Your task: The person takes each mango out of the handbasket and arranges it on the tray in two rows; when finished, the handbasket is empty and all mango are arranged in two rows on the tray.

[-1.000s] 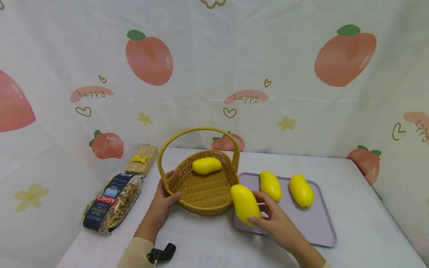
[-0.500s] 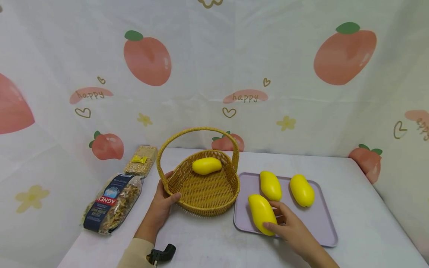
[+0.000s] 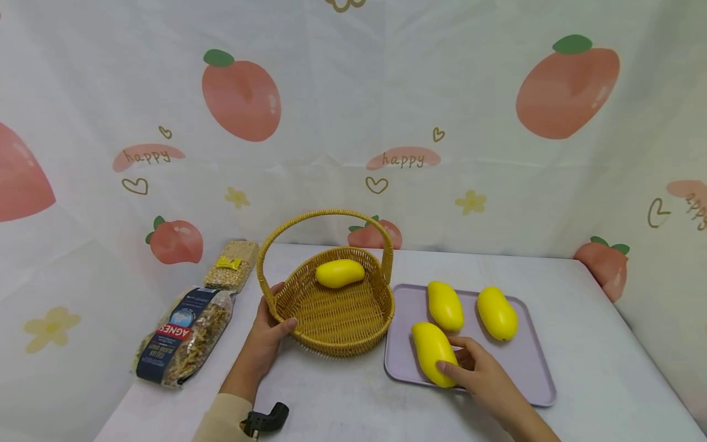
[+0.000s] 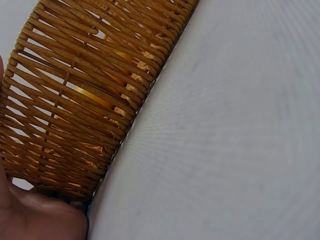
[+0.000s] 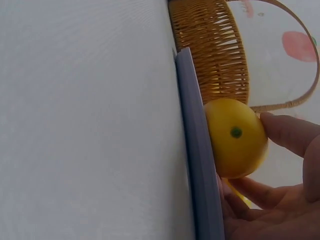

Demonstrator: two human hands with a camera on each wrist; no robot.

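In the head view my left hand [image 3: 262, 347] grips the left side of a wicker basket [image 3: 338, 322], thumb over the rim. One yellow mango [image 3: 340, 274] lies inside the basket. My right hand [image 3: 485, 373] holds another mango [image 3: 433, 353] at the front left of a light purple tray [image 3: 521, 374]. The right wrist view has the held mango [image 5: 235, 142] touching the tray, thumb on one side and fingers on the other. Two more mangoes lie farther back on the tray, a middle mango [image 3: 445, 306] and a right mango [image 3: 497, 313].
A pasta bag [image 3: 185, 334] and a packet of grains [image 3: 232, 264] lie at the left of the white table [image 3: 342, 405]. The basket's tall handle [image 3: 326, 213] arches over it. Behind hangs a fruit-print curtain [image 3: 326, 110].
My right hand has moved right and down with the mango, from beside the basket to the tray's front left. My left hand and the basket have stayed in place.
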